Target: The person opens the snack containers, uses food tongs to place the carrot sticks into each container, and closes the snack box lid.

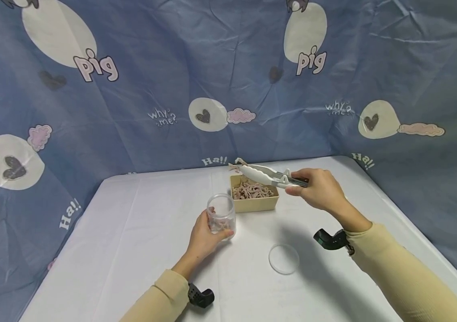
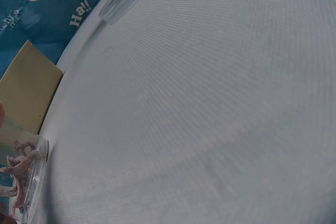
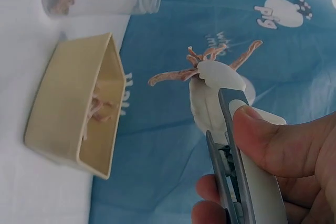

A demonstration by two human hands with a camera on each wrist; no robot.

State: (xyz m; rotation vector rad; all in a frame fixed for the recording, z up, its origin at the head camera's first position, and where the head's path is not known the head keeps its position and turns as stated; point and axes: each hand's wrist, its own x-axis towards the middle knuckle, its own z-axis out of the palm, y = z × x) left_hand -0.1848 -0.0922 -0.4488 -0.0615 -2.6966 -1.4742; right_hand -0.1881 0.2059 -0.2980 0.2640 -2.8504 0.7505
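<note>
My left hand (image 1: 205, 237) grips a clear plastic jar (image 1: 221, 206) that stands without a lid on the white table. A few dried, pinkish-brown strips (image 2: 20, 169) lie at the jar's bottom. In my right hand (image 1: 320, 190) are white-tipped tongs (image 3: 218, 90), held above the beige box (image 1: 255, 205). Several dried strips (image 3: 173, 76) are pinched in the tips of the tongs and stick out to both sides. More of the same strips (image 1: 248, 188) fill the box, which stands just behind and to the right of the jar.
A clear round lid or ring (image 1: 284, 259) lies flat on the table (image 1: 151, 214), right of the jar and in front of the box. Behind the table hangs a blue printed cloth (image 1: 220, 80). Both wrists carry black camera mounts (image 1: 201, 296).
</note>
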